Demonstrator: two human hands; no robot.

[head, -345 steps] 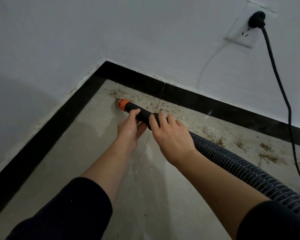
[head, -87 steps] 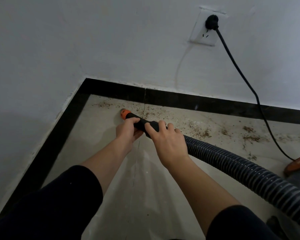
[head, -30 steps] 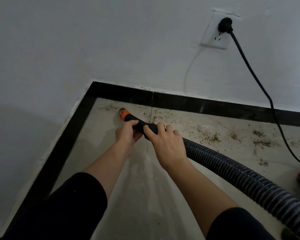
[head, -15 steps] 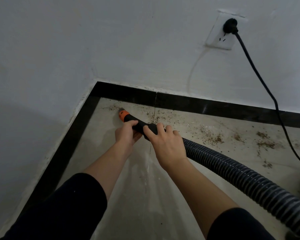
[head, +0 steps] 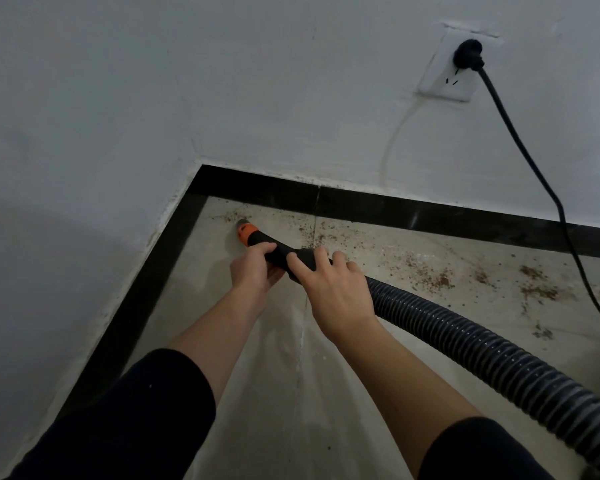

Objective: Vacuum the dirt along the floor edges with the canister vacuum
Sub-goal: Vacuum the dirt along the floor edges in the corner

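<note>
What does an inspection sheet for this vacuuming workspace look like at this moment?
Surface: beige tiled floor, brown dirt specks strewn along the back edge.
Job's things: black vacuum nozzle with orange tip aimed into the corner; ribbed black hose trailing right.
Clutter: nothing seen.
Hands: left hand and right hand both grip the nozzle.
Cables: black power cord plugged into white wall socket.
Surroundings: white walls, black skirting tiles.

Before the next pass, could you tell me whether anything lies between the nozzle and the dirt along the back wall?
Nothing visible does. From the nozzle near the corner, the dirt runs rightward along open floor. The cord crosses the floor only at the far right, beyond most patches.
</note>
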